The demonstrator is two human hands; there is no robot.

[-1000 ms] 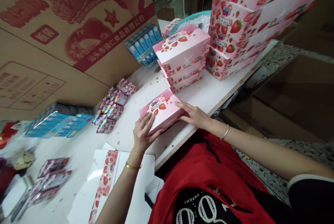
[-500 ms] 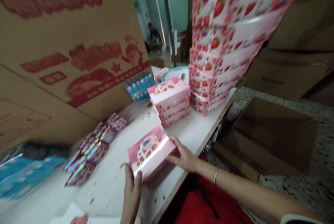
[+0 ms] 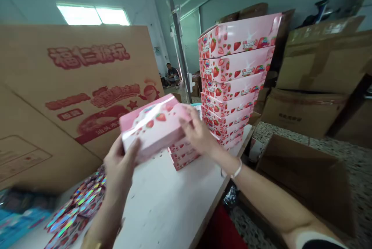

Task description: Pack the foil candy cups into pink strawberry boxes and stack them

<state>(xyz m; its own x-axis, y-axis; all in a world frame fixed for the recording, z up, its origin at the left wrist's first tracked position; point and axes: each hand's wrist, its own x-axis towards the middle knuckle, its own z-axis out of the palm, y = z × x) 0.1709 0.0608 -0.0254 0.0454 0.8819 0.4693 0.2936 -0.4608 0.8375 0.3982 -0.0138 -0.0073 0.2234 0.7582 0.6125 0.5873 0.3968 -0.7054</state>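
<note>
A pink box with strawberry prints [image 3: 157, 125] is held up above the white table [image 3: 162, 202], slightly tilted. My left hand [image 3: 120, 163] grips its near left corner, thumb on the front side. At the right end, my right hand [image 3: 199, 129] is closed around the box, fingers on top. Just behind and below it, a short stack of similar pink boxes [image 3: 184, 156] rests on the table, partly hidden by the held box and my right hand. A tall stack of pink strawberry boxes [image 3: 229, 86] rises beyond, at the table's right edge.
A large printed cardboard carton [image 3: 95, 98] stands at the left. Shiny packets [image 3: 84, 202] and blue packs [image 3: 23, 218] lie at lower left. An open carton [image 3: 305, 183] sits on the floor at right. A person [image 3: 173, 74] sits far back.
Both hands have lifted the pink box from the table to in front of the short stack. The camera view has tilted up, showing the top of the tall stack and a window.
</note>
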